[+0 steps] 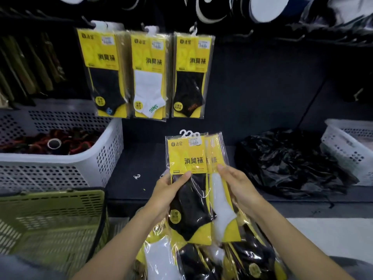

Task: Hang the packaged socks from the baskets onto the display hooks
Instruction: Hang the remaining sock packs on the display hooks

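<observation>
In front of me I hold two yellow sock packs, fanned apart. My left hand (169,190) grips the front pack with black socks (187,170), thumb across its face. My right hand (236,184) holds the pack with white socks (220,201) behind it, fingers lying along its face. Both packs have white plastic hangers (188,133) at the top. Three groups of the same packs hang on display hooks above: black (103,71), white (149,75), black (191,75). A pile of more packs (201,259) lies below my hands.
A white perforated basket (109,150) with dark items stands at the left, an olive green basket (52,217) in front of it. A crumpled black plastic bag (290,160) lies on the dark shelf at the right, beside another white basket (347,150). Bare hooks (250,33) stick out at the upper right.
</observation>
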